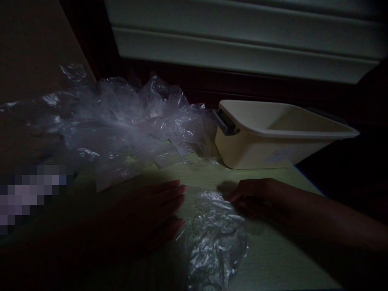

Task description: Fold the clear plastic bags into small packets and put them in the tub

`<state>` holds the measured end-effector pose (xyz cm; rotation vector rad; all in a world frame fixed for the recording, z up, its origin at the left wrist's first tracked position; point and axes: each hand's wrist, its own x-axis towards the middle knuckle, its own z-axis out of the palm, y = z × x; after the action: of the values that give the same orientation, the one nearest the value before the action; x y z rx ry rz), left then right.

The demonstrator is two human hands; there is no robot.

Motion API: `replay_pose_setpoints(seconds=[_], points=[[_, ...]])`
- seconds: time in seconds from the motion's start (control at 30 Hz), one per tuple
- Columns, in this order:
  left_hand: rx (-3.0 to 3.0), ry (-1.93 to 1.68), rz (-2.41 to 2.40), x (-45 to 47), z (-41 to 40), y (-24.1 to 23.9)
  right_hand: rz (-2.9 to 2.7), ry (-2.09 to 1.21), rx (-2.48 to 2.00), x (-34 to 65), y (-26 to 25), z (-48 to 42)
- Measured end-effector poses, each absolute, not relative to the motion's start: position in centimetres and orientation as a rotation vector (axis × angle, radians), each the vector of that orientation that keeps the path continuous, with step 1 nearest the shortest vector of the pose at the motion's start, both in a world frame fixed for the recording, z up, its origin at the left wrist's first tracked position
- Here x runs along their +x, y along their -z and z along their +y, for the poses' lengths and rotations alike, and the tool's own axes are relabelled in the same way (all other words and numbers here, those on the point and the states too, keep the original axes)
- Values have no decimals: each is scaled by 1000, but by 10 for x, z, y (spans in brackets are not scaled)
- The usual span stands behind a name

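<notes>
A clear plastic bag, crinkled and shiny, lies on the table between my hands. My left hand rests flat at its left side, fingers stretched out toward the right. At the upper right edge of the bag, the fingers of my right hand are bent and pressed together, apparently pinching the plastic; the fingertips are dark and partly hidden. A large heap of similar clear plastic bags is spread beyond my left hand.
A cream plastic bin with a grey handle clip stands at the back right of the pale table. Behind it runs a dark frame with light horizontal slats. The table's right edge drops into shadow. The scene is dim.
</notes>
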<state>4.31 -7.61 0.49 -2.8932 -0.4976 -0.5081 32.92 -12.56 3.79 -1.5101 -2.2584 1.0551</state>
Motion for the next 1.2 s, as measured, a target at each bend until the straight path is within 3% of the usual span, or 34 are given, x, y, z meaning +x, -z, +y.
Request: replay_pose_setpoints(seconds=[0.3, 0.57, 0.77, 1.07, 1.2], points=[[-2899, 612, -502, 45, -74, -3, -2315, -895, -1652, 338, -26, -117], [-2910, 627, -517, 43, -74, 5, -2260, -802, -1459, 325, -24, -117], [-2881, 667, -466, 41, -74, 2, -2454, -867, -1283, 313, -24, -117], [-2834, 689, -572, 42, -75, -3, -2395, -1034, -1491, 310, -41, -128], [-2919, 742, -524, 42, -81, -6, -2433, -801, -1340, 306, -40, -126]])
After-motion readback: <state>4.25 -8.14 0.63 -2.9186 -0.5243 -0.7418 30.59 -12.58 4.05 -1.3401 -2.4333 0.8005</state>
